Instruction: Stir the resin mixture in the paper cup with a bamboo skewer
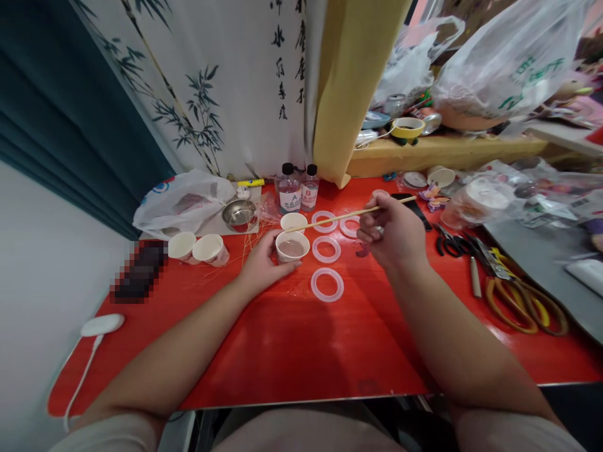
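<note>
Dark object (140, 271) at the table's (301, 351) left pixelated past identifying; small print on the far bottles (289, 188) too small to read; pale rim (380, 193) mostly hidden behind the right hand (393, 235); far-right plastic bag (509, 56) cut off by the top edge

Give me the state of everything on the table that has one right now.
Left hand: gripping paper cup.
Paper cup: held, pinkish liquid inside.
Right hand: pinching wooden stick.
Wooden stick: raised, far end over the cups.
Bottle A: upright, capped.
Bottle B: upright, capped.
Ring moulds: lying flat.
Steel bowl: upright.
</note>
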Action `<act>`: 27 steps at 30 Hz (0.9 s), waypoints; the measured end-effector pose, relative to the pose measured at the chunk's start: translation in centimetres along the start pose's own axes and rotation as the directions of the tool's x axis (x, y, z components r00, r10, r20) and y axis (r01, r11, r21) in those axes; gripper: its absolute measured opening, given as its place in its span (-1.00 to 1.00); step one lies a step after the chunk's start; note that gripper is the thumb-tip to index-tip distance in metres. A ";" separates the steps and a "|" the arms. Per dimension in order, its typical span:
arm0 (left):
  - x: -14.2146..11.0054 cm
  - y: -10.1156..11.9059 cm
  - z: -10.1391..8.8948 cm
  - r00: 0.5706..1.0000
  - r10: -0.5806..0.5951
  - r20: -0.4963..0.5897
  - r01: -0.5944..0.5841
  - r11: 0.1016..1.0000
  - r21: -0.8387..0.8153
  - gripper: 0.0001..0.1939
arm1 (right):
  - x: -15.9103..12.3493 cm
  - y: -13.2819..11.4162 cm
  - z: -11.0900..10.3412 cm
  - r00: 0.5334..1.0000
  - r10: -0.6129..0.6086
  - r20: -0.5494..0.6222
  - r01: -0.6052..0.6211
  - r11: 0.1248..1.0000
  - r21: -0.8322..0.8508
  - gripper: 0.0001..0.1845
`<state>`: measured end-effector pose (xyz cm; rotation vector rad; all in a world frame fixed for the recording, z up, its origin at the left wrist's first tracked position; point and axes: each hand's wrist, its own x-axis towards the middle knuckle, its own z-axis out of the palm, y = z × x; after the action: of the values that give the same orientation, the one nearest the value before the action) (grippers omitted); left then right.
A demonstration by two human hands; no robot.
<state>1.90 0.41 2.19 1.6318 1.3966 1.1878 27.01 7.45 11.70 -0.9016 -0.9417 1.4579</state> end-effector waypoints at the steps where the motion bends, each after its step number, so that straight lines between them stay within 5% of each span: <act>1: 0.0 0.0 0.0 1.000 -0.003 0.001 0.003 1.000 -0.004 -0.34 | -0.1 -0.5 0.0 1.000 -0.019 -0.006 0.019 1.000 0.000 -0.82; 12: -0.1 0.1 0.0 1.000 -0.006 0.021 0.006 1.000 -0.029 -0.32 | 0.1 -3.8 0.5 0.991 -0.133 0.005 0.133 0.991 -0.032 -0.82; 27: -0.2 0.2 -0.1 1.000 -0.006 0.020 0.006 1.000 -0.030 -0.32 | 0.0 -4.7 1.0 0.981 -0.194 0.023 0.195 0.970 -0.144 -0.77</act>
<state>1.91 0.20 2.37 1.6136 1.3639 1.1800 27.93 7.67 16.36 -0.8827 -1.1225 1.2389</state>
